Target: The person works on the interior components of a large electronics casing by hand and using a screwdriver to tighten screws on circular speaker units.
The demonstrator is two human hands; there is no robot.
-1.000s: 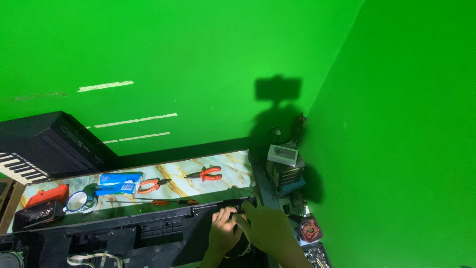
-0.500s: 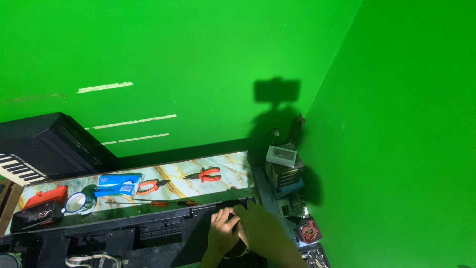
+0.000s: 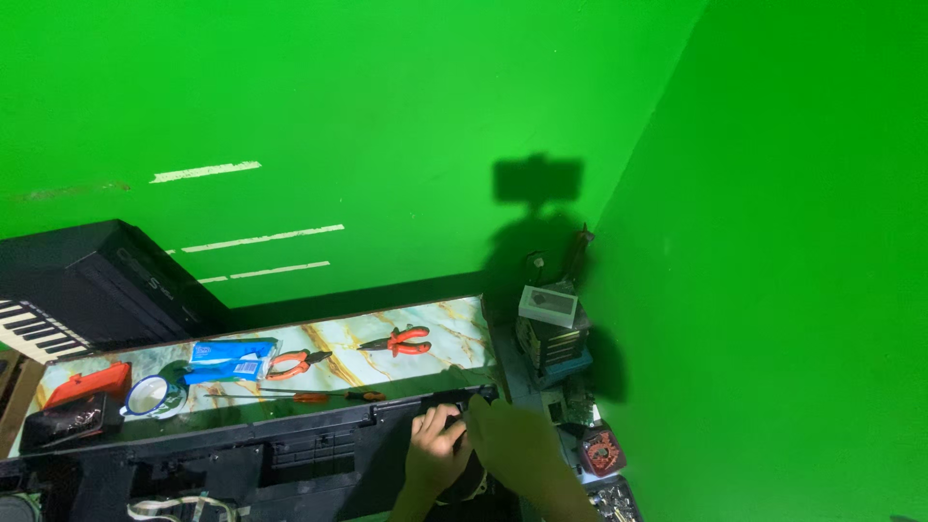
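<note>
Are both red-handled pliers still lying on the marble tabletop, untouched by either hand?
Yes: both pliers lie on the tabletop, apart from the left hand and right hand.

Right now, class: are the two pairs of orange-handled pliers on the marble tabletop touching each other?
Apart. The head view shows bare marble tabletop plainly between the left pliers and the right pliers.
</note>
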